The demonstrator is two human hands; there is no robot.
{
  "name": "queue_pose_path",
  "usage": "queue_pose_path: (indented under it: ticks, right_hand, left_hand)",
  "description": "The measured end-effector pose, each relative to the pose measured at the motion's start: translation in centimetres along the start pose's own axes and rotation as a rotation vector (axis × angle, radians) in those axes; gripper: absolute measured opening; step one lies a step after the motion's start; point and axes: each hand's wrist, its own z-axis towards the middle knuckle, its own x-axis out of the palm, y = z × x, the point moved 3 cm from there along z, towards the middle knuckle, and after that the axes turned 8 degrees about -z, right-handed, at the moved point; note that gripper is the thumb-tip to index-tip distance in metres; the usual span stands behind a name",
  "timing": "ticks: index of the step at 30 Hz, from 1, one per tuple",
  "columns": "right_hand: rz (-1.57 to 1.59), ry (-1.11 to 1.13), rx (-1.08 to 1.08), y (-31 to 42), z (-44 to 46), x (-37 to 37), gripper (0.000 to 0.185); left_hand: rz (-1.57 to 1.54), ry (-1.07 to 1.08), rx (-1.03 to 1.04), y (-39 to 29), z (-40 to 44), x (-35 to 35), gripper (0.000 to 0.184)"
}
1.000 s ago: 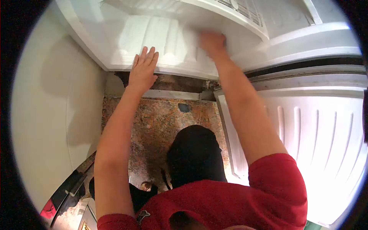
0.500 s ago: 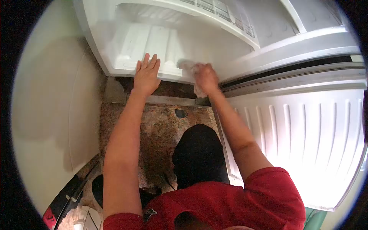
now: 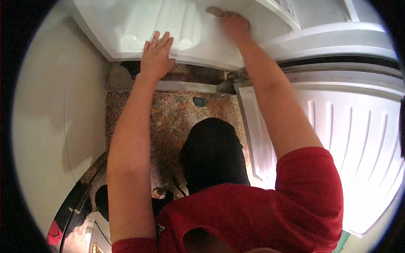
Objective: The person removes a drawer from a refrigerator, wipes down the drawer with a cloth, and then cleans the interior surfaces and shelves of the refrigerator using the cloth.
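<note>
Refrigerator compartment (image 3: 204, 40), cropped above, meets splayed left hand (image 3: 155, 60); whether right hand (image 3: 236, 27) (blurred) grips, I cannot tell.

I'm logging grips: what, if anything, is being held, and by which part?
The left hand holds nothing; it lies open at the edge of the white compartment. The right hand is blurred; whether it holds anything cannot be told.

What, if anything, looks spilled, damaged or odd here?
An irregular dark patch lies on the brown speckled floor, in front of the open white refrigerator. It breaks the floor's pattern; I cannot tell stain from damage.
</note>
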Motion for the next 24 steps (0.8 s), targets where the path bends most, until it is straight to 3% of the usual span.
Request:
queue_pose_path:
  ticks: [7, 12, 19, 22, 24]
  right_hand:
    - [0.032, -0.154, 0.202, 3.8, -11.0, -2.9, 0.027]
    - [0.297, 0.047, 0.29, 4.6, -16.9, -4.7, 0.04]
    - [0.415, -0.033, 0.313, 4.0, -17.3, -3.4, 0.051]
    - [0.452, 0.075, 0.357, 4.4, -17.1, -4.8, 0.05]
    - [0.462, -0.023, 0.383, 5.5, -16.4, -5.1, 0.042]
  left_hand:
    - [-0.009, 0.024, -0.031, 0.0, 0.0, -0.1, 0.064]
    - [-0.002, 0.074, -0.039, 0.0, 0.3, -0.7, 0.064]
    - [-0.012, 0.125, -0.062, -0.2, 0.2, -0.8, 0.065]
    - [-0.012, 0.09, -0.038, -0.5, 0.1, -0.7, 0.064]
    - [-0.004, 0.071, -0.029, -0.4, -0.1, -0.6, 0.063]
